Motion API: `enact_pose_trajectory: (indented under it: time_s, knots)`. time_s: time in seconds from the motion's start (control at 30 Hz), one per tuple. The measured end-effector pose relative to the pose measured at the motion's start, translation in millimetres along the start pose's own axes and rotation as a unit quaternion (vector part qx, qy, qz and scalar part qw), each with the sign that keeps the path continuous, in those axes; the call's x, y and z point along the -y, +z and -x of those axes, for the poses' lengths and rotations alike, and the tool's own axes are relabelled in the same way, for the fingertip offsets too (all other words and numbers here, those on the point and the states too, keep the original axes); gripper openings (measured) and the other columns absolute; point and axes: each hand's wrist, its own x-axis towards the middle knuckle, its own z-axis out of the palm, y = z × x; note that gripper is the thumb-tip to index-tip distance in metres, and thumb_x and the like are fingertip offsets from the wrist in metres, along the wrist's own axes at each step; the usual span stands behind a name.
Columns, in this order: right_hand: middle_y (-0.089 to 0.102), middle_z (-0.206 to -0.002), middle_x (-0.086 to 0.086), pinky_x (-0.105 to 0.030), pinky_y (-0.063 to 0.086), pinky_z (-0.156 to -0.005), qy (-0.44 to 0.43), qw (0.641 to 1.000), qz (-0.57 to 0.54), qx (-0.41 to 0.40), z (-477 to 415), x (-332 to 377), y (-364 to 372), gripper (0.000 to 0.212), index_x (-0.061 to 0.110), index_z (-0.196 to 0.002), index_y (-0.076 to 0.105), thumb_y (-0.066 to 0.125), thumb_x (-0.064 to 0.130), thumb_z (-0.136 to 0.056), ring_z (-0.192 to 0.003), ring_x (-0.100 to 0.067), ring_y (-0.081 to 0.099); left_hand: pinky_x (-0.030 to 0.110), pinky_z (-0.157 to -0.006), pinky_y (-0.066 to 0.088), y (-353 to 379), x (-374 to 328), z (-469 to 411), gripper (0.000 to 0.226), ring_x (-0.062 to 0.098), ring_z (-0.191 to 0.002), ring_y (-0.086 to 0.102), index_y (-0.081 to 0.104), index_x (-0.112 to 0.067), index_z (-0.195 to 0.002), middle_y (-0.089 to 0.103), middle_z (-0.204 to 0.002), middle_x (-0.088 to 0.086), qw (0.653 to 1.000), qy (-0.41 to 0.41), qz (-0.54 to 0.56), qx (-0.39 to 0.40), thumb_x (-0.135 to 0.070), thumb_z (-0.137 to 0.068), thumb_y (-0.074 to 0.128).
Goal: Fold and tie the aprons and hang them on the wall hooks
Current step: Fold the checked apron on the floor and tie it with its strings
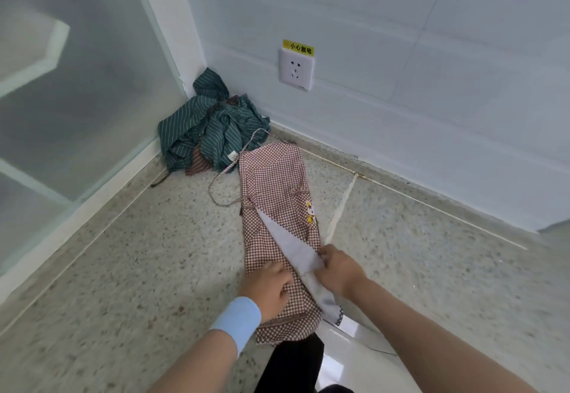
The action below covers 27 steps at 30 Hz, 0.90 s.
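A red-and-white checked apron lies folded into a long narrow strip on the speckled floor, with a turned-over flap showing its white underside. Its thin strap loops out to the left. My left hand, with a light blue wristband, presses down on the apron's near end, fingers curled on the cloth. My right hand pinches the edge of the white flap. A green striped apron lies crumpled in the corner, with a brown striped piece under it.
A white wall with a power socket and yellow warning label rises behind the aprons. A frosted glass panel stands at left. My dark trouser leg is at the bottom. No wall hooks are in view.
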Motion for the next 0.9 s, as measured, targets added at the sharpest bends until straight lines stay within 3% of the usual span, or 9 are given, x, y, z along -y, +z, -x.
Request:
enact_pose_trajectory:
  time_s: [0.1, 0.23, 0.33, 0.43, 0.5, 0.6, 0.67, 0.8, 0.9]
  knots:
    - [0.063, -0.126, -0.003, -0.031, 0.048, -0.089, 0.012, 0.994, -0.094, 0.047, 20.6, -9.8, 9.9, 0.066, 0.020, -0.139, 0.045, 0.068, 0.040, -0.080, -0.111, -0.020, 0.060, 0.042, -0.113, 0.025, 19.0, -1.6, 23.8, 0.068, 0.020, -0.140, 0.021, 0.044, -0.036, -0.135, 0.026, -0.149, -0.008, 0.997, -0.016, -0.049, 0.056, -0.066, -0.075, 0.054]
    - [0.073, -0.104, 0.000, -0.041, 0.055, -0.093, -0.007, 0.986, -0.154, 0.056, 33.3, -22.9, 21.3, 0.042, 0.016, -0.112, 0.071, 0.074, 0.032, -0.073, -0.096, -0.015, 0.068, 0.053, -0.118, 0.012, 30.8, 4.2, 58.7, 0.105, 0.022, -0.145, 0.005, 0.031, -0.042, -0.141, 0.008, -0.155, -0.007, 0.994, -0.013, -0.087, 0.057, -0.080, -0.045, 0.047]
    - [0.069, -0.082, -0.004, -0.036, 0.057, -0.081, 0.013, 0.970, -0.241, 0.019, 41.6, -20.6, 22.9, 0.020, 0.009, -0.077, 0.066, 0.077, 0.025, -0.073, -0.080, -0.017, 0.067, 0.037, -0.104, 0.033, 36.0, 10.8, 77.7, 0.066, 0.016, -0.129, 0.029, 0.052, -0.038, -0.122, 0.034, -0.136, -0.010, 0.996, -0.019, -0.078, 0.042, -0.064, -0.061, 0.059]
    - [0.057, -0.070, 0.001, -0.027, 0.047, -0.061, 0.022, 0.962, -0.268, -0.043, 50.2, -13.7, 24.2, 0.026, 0.017, -0.065, 0.054, 0.076, 0.019, -0.079, -0.067, -0.012, 0.056, 0.022, -0.077, 0.038, 39.2, 12.1, 88.1, 0.017, 0.011, -0.100, 0.050, 0.067, -0.028, -0.100, 0.055, -0.107, -0.010, 0.997, -0.070, 0.007, -0.032, -0.034, -0.085, 0.061]
    - [0.063, -0.081, 0.001, -0.024, 0.047, -0.054, 0.044, 0.966, -0.250, -0.054, 55.8, -11.7, 22.9, 0.021, 0.015, -0.083, 0.059, 0.076, 0.028, -0.079, -0.069, -0.010, 0.059, 0.023, -0.066, 0.037, 35.4, 9.8, 93.0, 0.012, 0.011, -0.083, 0.051, 0.064, -0.018, -0.092, 0.056, -0.091, -0.007, 0.990, -0.096, 0.060, -0.087, -0.028, -0.090, 0.059]
    - [0.065, -0.088, -0.006, -0.022, 0.040, -0.040, 0.110, 0.948, -0.295, 0.048, 63.3, -12.7, 26.8, 0.052, 0.018, -0.113, 0.050, 0.082, 0.031, -0.074, -0.054, -0.012, 0.056, 0.024, -0.057, 0.034, 26.8, 6.7, 101.7, 0.020, 0.012, -0.072, 0.046, 0.049, -0.020, -0.078, 0.047, -0.079, -0.009, 0.973, -0.112, 0.141, -0.142, -0.025, -0.089, 0.066]
    - [0.057, -0.070, -0.005, -0.021, 0.036, -0.042, 0.152, 0.931, -0.318, 0.097, 67.5, -12.9, 29.0, 0.040, 0.009, -0.108, 0.055, 0.080, 0.013, -0.077, -0.047, -0.010, 0.045, 0.021, -0.054, 0.031, 23.5, 5.4, 104.8, 0.030, 0.007, -0.066, 0.041, 0.043, -0.023, -0.074, 0.042, -0.074, -0.012, 0.971, -0.115, 0.146, -0.152, -0.027, -0.087, 0.070]
    - [0.053, -0.069, -0.007, -0.024, 0.040, -0.044, 0.198, 0.939, -0.282, -0.003, 69.2, -10.9, 28.4, 0.021, 0.004, -0.096, 0.058, 0.072, 0.010, -0.081, -0.055, -0.016, 0.047, 0.018, -0.050, 0.029, 20.5, 7.8, 113.4, 0.031, 0.005, -0.058, 0.039, 0.042, -0.022, -0.074, 0.043, -0.065, -0.010, 0.971, -0.137, 0.139, -0.140, -0.030, -0.090, 0.067]
    - [0.064, -0.075, -0.008, -0.029, 0.050, -0.052, 0.149, 0.957, -0.238, -0.073, 74.1, -8.5, 23.4, 0.017, 0.004, -0.087, 0.064, 0.069, 0.019, -0.079, -0.064, -0.020, 0.060, 0.022, -0.059, 0.043, 20.2, 14.9, 121.2, 0.020, 0.010, -0.072, 0.054, 0.054, -0.026, -0.086, 0.058, -0.080, -0.010, 0.995, -0.090, 0.046, 0.003, -0.043, -0.087, 0.064]
